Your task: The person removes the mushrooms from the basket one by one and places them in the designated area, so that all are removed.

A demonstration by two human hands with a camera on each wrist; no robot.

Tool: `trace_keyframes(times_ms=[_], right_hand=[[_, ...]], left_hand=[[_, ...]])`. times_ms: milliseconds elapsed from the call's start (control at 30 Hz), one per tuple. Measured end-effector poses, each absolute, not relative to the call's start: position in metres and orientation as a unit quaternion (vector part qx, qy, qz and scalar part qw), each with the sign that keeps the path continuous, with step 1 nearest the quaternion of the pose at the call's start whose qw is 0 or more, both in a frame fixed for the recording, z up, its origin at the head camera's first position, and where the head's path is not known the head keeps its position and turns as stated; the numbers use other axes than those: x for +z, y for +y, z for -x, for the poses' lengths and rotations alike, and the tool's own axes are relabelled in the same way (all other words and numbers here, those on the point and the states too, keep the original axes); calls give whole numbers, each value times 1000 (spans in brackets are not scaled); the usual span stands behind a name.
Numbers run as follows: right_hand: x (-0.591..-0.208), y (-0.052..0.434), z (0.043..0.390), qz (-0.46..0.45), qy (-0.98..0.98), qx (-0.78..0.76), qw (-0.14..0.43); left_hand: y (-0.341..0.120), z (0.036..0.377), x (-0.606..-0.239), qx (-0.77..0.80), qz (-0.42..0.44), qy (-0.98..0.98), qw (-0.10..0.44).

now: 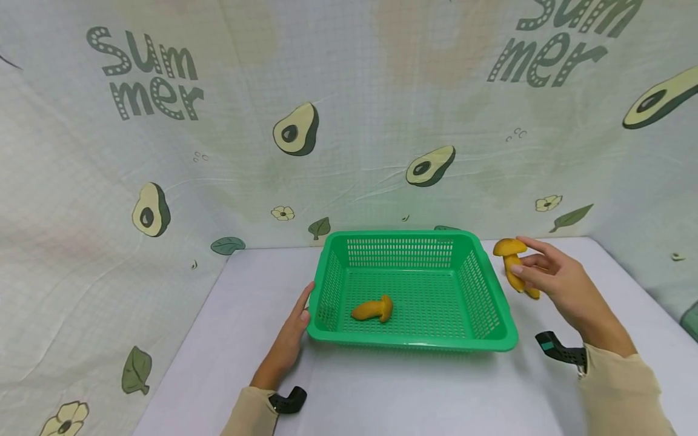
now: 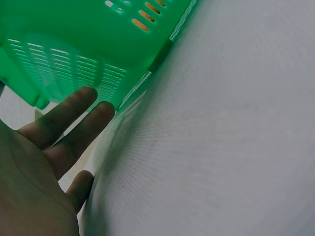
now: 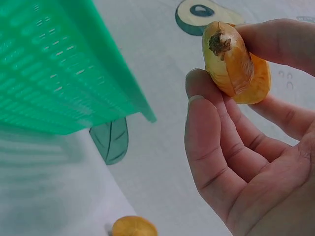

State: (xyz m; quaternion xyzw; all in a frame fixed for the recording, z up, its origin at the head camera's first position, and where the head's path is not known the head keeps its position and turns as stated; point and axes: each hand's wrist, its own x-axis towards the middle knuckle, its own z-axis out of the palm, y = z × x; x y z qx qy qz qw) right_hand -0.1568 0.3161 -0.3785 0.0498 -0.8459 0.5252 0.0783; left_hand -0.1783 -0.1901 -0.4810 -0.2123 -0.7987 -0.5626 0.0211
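Observation:
A green slotted basket [image 1: 414, 346] stands mid-table with one yellow mushroom [image 1: 373, 310] lying on its floor. My left hand [image 1: 293, 330] lies on the table with straight fingers [image 2: 74, 110] touching the basket's [image 2: 74, 44] near-left corner. To the right of the basket [image 3: 54, 64], my right hand [image 1: 540, 267] is raised a little. It pinches a second yellow mushroom [image 1: 510, 251] between thumb and fingertips [image 3: 202, 93], and the cut stem end of that mushroom [image 3: 231, 61] faces the wrist camera. Below it another yellow piece [image 3: 134, 227] lies on the table.
The white table [image 1: 403, 393] is walled at the back and on both sides by a cloth printed with avocados and leaves [image 1: 294, 130]. A dark green object [image 1: 691, 320] shows at the far right edge. Bare tabletop lies in front of the basket.

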Motion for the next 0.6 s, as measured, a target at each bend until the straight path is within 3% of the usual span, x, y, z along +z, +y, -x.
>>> trace_keyframes(times_ms=[600], right_hand=[[-404,343,154,-9,-857,513,54]], left_hand=[[-190,178,-481,-565,212,-797,19]])
